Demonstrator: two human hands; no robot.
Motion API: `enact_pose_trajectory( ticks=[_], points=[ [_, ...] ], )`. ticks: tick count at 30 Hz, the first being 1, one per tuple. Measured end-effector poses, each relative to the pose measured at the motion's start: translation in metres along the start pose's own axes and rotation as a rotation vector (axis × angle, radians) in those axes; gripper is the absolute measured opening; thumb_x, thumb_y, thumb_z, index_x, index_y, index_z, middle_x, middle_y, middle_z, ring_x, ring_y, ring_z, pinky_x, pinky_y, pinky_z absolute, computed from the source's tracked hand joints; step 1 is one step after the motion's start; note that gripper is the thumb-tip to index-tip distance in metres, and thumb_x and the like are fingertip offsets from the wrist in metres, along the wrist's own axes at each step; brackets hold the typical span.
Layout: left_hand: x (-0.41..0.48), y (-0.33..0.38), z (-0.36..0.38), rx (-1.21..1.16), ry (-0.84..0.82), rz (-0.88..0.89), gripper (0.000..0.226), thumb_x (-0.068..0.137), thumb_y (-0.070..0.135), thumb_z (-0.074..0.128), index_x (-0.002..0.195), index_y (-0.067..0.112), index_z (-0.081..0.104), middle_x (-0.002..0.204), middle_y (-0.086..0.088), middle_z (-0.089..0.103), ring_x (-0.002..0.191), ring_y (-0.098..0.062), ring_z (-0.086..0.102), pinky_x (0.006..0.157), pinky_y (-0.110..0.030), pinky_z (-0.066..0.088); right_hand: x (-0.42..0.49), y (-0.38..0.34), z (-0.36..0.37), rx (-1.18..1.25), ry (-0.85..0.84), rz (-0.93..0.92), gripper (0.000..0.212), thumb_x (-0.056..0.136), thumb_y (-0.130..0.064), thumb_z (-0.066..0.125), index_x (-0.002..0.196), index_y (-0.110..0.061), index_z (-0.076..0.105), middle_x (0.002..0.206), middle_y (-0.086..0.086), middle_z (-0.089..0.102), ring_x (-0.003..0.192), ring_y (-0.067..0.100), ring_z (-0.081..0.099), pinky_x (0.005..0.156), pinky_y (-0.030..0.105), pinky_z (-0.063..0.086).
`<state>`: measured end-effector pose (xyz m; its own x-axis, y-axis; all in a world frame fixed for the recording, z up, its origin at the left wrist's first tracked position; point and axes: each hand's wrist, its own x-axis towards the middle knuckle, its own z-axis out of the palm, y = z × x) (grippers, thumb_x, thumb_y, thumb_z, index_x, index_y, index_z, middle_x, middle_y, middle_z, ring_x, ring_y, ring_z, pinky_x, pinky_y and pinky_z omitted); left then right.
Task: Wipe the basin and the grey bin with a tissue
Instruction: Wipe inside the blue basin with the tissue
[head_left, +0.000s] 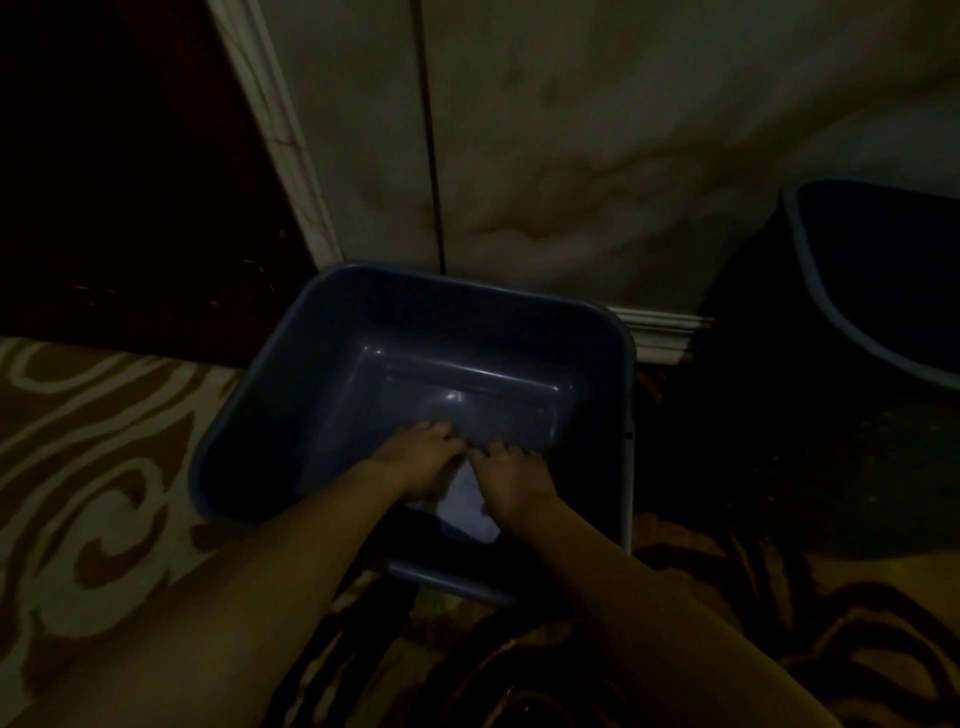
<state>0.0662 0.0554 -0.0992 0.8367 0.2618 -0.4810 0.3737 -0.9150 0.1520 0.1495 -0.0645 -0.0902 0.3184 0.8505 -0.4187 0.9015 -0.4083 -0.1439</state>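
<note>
A grey square bin stands on the floor in dim light, tilted toward me. Both my hands reach into it. My left hand and my right hand lie side by side on the bin's bottom, fingers curled onto a pale tissue that shows between and below them. A dark round basin with a light rim stands at the right edge, apart from my hands.
A patterned brown and cream carpet covers the floor. A marbled wall with a white skirting board rises right behind the bin. A dark red door fills the upper left.
</note>
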Motion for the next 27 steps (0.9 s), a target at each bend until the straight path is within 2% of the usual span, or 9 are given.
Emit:
enact_pose_trajectory(
  ticks=[2,5,10,14,18,22,25,27],
  points=[
    [-0.003,0.000,0.002,0.010,-0.009,0.006,0.043,0.083,0.030,0.055,0.125,0.020,0.049,0.141,-0.006,0.038,0.126,-0.026,0.038,0.101,-0.037,0.037,-0.001,-0.002,0.000,0.063,0.020,0.000,0.036,0.096,-0.019,0.041,0.130,-0.007,0.045,0.134,0.018,0.049,0.122,0.034,0.047,0.101,0.041,0.035],
    [-0.007,0.000,0.003,-0.004,-0.026,0.001,0.036,0.084,0.026,0.054,0.120,0.020,0.054,0.139,-0.005,0.042,0.125,-0.024,0.040,0.100,-0.036,0.038,-0.004,-0.005,0.002,0.113,0.031,-0.037,0.036,0.100,-0.018,0.032,0.128,-0.004,0.049,0.135,0.019,0.050,0.123,0.032,0.047,0.102,0.039,0.033],
    [-0.014,0.004,-0.004,-0.145,0.003,-0.034,0.038,0.082,0.019,0.055,0.120,0.020,0.057,0.134,-0.003,0.047,0.120,-0.021,0.046,0.099,-0.033,0.040,-0.006,0.003,-0.009,0.128,0.014,0.008,0.031,0.093,-0.016,0.046,0.120,-0.004,0.055,0.132,0.018,0.051,0.123,0.032,0.046,0.098,0.039,0.041],
    [-0.023,0.005,-0.024,-0.398,0.130,-0.128,0.018,0.079,0.020,0.061,0.096,0.013,0.063,0.104,-0.007,0.065,0.094,-0.021,0.060,0.080,-0.031,0.050,-0.013,0.013,-0.042,0.347,0.071,0.106,0.031,0.085,-0.016,0.057,0.114,-0.005,0.058,0.125,0.019,0.056,0.115,0.033,0.054,0.092,0.038,0.048],
    [-0.035,0.016,-0.054,-0.639,0.262,-0.141,0.005,0.079,0.015,0.065,0.079,0.017,0.060,0.072,0.006,0.059,0.079,-0.016,0.059,0.068,-0.023,0.046,-0.027,0.024,-0.070,0.494,0.173,0.146,0.021,0.083,-0.009,0.054,0.101,-0.005,0.062,0.111,0.019,0.064,0.101,0.033,0.061,0.085,0.037,0.052],
    [-0.048,0.045,-0.092,-0.952,0.384,-0.232,0.018,0.078,0.008,0.067,0.065,0.018,0.059,0.069,0.003,0.058,0.072,-0.013,0.056,0.053,-0.014,0.045,-0.039,0.033,-0.097,0.646,0.314,0.166,0.016,0.083,-0.006,0.052,0.096,-0.001,0.061,0.105,0.021,0.066,0.097,0.035,0.062,0.085,0.041,0.053],
    [-0.062,0.072,-0.120,-1.195,0.379,-0.279,0.009,0.083,0.005,0.060,0.077,0.011,0.063,0.079,-0.005,0.061,0.073,-0.015,0.059,0.051,-0.021,0.050,-0.056,0.038,-0.118,0.863,0.369,0.178,0.005,0.086,-0.010,0.056,0.087,-0.006,0.059,0.098,0.020,0.066,0.092,0.035,0.065,0.081,0.046,0.056],
    [-0.072,0.089,-0.136,-1.312,0.377,-0.312,0.006,0.084,0.006,0.059,0.088,0.006,0.063,0.086,-0.010,0.063,0.078,-0.021,0.062,0.052,-0.026,0.054,-0.069,0.038,-0.129,0.953,0.393,0.176,0.016,0.089,-0.015,0.056,0.088,0.000,0.062,0.092,0.023,0.066,0.087,0.036,0.067,0.076,0.048,0.058]
  ],
)
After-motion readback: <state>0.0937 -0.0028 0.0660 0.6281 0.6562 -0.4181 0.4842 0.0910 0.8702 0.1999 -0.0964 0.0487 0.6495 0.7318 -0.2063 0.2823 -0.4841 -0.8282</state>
